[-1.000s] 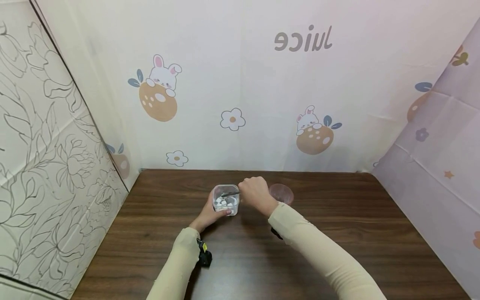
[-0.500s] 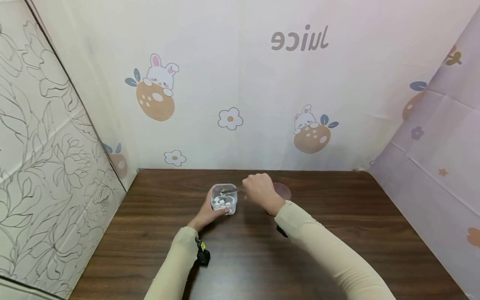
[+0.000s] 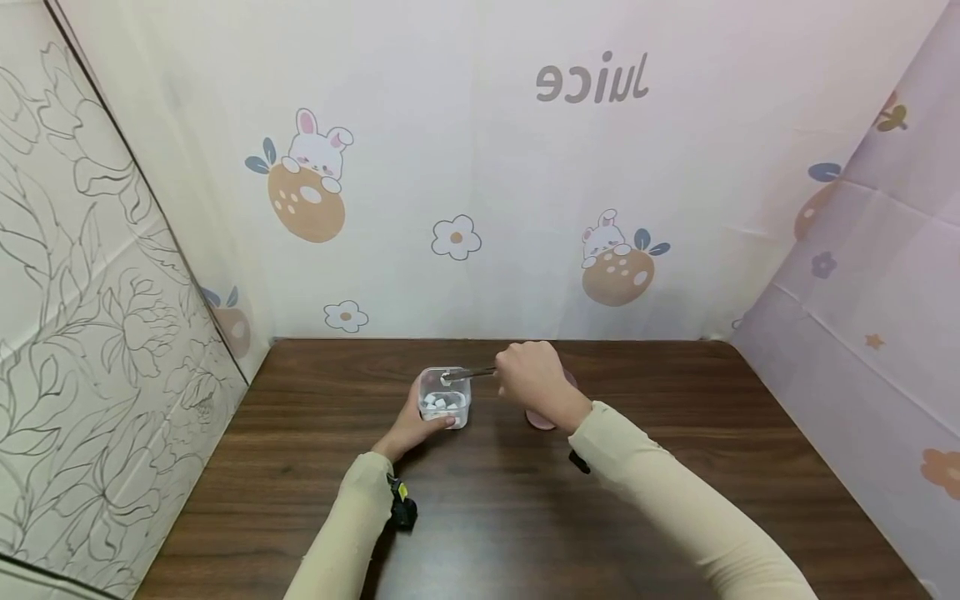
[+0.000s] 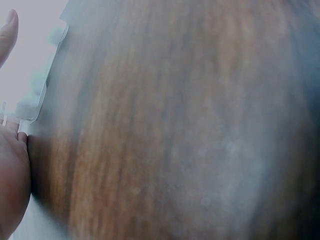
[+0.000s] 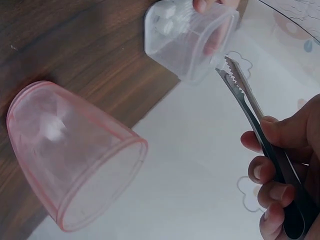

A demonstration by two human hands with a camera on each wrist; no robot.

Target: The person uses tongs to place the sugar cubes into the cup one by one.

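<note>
A clear square container (image 3: 455, 410) with several white cubes in its bottom is gripped by my left hand (image 3: 411, 427), thumb across its near side. In the right wrist view my right hand (image 5: 290, 165) pinches dark metal tongs (image 5: 265, 137) with serrated tips. Those tips are at the container's mouth (image 5: 215, 45), and in the head view a small white piece (image 3: 446, 379) shows at them. A pink clear cup (image 5: 75, 150) stands on the table, partly hidden behind my right hand (image 3: 536, 379) in the head view.
The brown wooden table (image 3: 480, 517) reaches back to a printed curtain (image 3: 390, 167). Another curtain (image 3: 97, 333) hangs along the left side and a third (image 3: 862, 350) along the right.
My right hand has drawn to the right, and the tongs' tips have risen from inside the container toward its rim. The left hand keeps its grip on the container.
</note>
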